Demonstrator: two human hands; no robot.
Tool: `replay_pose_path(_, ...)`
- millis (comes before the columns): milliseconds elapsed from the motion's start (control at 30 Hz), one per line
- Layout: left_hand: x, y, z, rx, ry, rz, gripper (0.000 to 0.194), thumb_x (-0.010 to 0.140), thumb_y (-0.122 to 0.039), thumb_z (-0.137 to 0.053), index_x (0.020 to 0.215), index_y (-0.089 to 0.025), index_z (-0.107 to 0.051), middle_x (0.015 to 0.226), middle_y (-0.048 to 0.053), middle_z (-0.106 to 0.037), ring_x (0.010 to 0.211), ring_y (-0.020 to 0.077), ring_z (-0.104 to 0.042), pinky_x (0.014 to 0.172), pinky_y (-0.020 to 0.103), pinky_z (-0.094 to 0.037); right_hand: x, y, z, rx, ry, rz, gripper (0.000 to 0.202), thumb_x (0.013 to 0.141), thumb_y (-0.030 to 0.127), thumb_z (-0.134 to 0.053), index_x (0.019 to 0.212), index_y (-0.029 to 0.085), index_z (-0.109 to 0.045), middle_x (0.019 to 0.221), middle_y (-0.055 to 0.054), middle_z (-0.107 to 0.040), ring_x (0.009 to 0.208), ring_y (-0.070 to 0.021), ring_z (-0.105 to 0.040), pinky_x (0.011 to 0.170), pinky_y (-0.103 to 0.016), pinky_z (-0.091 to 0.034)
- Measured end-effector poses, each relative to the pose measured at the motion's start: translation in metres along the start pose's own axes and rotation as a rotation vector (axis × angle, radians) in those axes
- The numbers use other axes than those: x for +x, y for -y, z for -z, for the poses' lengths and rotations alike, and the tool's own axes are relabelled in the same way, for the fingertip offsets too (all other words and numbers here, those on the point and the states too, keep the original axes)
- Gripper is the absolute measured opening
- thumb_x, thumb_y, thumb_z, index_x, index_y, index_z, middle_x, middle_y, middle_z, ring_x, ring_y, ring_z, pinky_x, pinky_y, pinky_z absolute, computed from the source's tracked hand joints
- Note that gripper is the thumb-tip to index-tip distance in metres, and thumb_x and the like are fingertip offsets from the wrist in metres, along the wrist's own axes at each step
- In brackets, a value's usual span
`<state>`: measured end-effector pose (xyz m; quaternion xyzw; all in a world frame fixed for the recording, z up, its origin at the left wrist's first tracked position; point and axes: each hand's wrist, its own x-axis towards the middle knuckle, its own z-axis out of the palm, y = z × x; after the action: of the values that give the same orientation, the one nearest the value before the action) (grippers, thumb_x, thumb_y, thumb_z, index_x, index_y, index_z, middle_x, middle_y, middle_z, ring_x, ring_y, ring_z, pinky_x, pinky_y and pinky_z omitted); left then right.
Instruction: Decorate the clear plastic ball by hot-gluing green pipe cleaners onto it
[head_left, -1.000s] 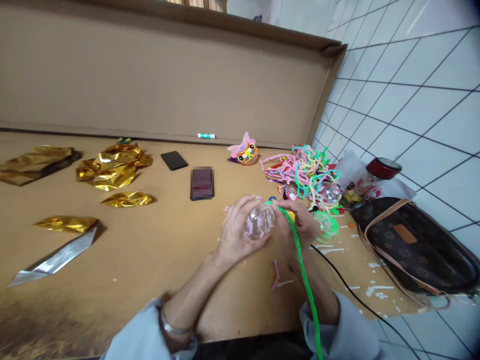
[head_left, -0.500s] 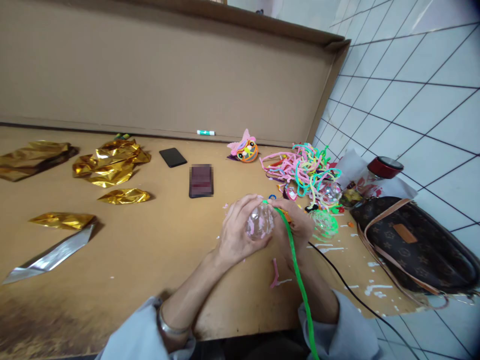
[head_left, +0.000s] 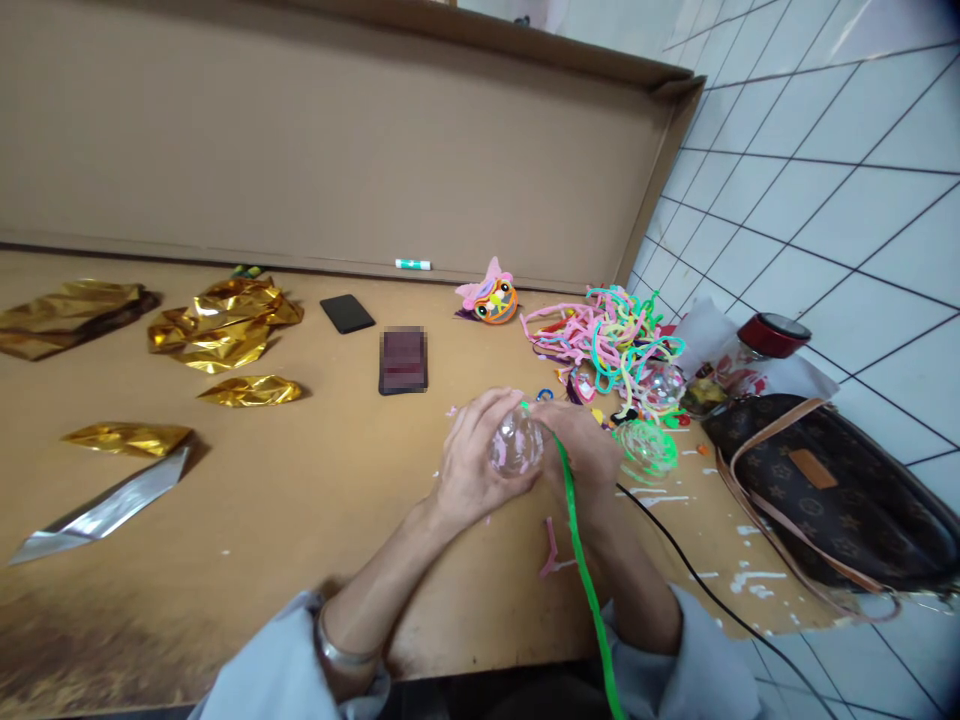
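My left hand (head_left: 474,455) is wrapped round a clear plastic ball (head_left: 516,448) from its left side. White and pinkish streaks show on or through the ball. At the ball's upper right, my right hand (head_left: 585,450) is closed on a bright green pipe cleaner (head_left: 576,530). Its short end shows at the top of the ball, and the long part hangs down past my right wrist to the bottom edge. The right fingertips are partly hidden behind the hand. Just right of that hand lies a round coil of green strands (head_left: 646,447) on the table.
Tangled coloured pipe cleaners (head_left: 600,335) lie at the back right beside a decorated orange ball (head_left: 495,300). A brown handbag (head_left: 832,490) and a red-lidded jar (head_left: 772,338) stand right. Gold foil (head_left: 225,325) lies left; a black cable (head_left: 690,565) crosses the right side.
My right hand has turned slightly over the top of the ball, hiding more of the fingers. The hanging green pipe cleaner has swung a little left. My left hand stays round the ball.
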<state>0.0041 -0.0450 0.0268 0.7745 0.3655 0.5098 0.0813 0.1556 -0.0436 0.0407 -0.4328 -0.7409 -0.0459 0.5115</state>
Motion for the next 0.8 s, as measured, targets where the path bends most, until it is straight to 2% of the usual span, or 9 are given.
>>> replay_pose_path(100, 0.0, 0.001, 0.0, -0.002, 0.008, -0.008, 0.076, 0.07, -0.032, -0.076, 0.138, -0.023, -0.043, 0.135, 0.014, -0.056, 0.127, 0.0293, -0.054, 0.107, 0.045, -0.047, 0.004, 0.004, 0.004, -0.041, -0.127, 0.234, 0.024, 0.086, 0.008, -0.055, 0.101, 0.023, -0.066, 0.091, -0.006, -0.076, 0.09, -0.0189, -0.071, 0.083, -0.031, -0.057)
replay_pose_path(167, 0.0, 0.0, 0.0, -0.002, 0.011, -0.011, 0.076, 0.07, -0.032, -0.076, 0.137, -0.023, -0.043, 0.135, 0.014, -0.056, 0.127, 0.0294, -0.054, 0.106, 0.046, -0.047, 0.008, 0.009, 0.008, -0.081, -0.147, 0.328, 0.026, 0.088, 0.006, -0.053, 0.105, 0.022, -0.065, 0.09, -0.007, -0.075, 0.089, -0.019, -0.071, 0.081, -0.031, -0.057)
replay_pose_path(300, 0.0, -0.001, 0.0, 0.005, 0.022, 0.003, 0.075, 0.069, -0.031, -0.076, 0.136, -0.025, -0.044, 0.134, 0.012, -0.055, 0.126, 0.0294, -0.055, 0.105, 0.046, -0.048, 0.012, 0.016, 0.015, -0.091, -0.037, 0.333, 0.023, 0.09, 0.01, -0.051, 0.108, 0.019, -0.063, 0.092, -0.01, -0.075, 0.091, -0.0227, -0.07, 0.08, -0.036, -0.058)
replay_pose_path(467, -0.001, -0.002, 0.0, -0.027, 0.033, 0.043, 0.077, 0.066, -0.028, -0.078, 0.136, -0.026, -0.045, 0.134, 0.012, -0.053, 0.125, 0.0294, -0.055, 0.104, 0.046, -0.049, 0.014, 0.018, 0.019, -0.085, -0.019, 0.334, 0.025, 0.091, 0.012, -0.049, 0.11, 0.019, -0.065, 0.094, -0.01, -0.075, 0.092, -0.0231, -0.068, 0.081, -0.037, -0.057)
replay_pose_path(633, -0.002, -0.001, -0.002, -0.025, 0.051, 0.081, 0.075, 0.065, -0.025, -0.077, 0.134, -0.027, -0.047, 0.134, 0.012, -0.052, 0.124, 0.0299, -0.056, 0.103, 0.046, -0.05, 0.015, 0.019, 0.024, -0.132, 0.147, 0.266, 0.029, 0.092, 0.016, -0.045, 0.112, 0.019, -0.065, 0.096, -0.01, -0.074, 0.094, -0.0234, -0.066, 0.084, -0.038, -0.056)
replay_pose_path(800, 0.0, -0.002, -0.002, -0.017, 0.041, 0.085, 0.07, 0.063, -0.022, -0.077, 0.129, -0.025, -0.051, 0.133, 0.012, -0.052, 0.125, 0.0297, -0.055, 0.104, 0.045, -0.049, 0.015, 0.016, 0.021, -0.119, 0.069, 0.311, 0.027, 0.091, 0.013, -0.046, 0.11, 0.019, -0.064, 0.09, -0.008, -0.073, 0.089, -0.0218, -0.066, 0.082, -0.035, -0.055)
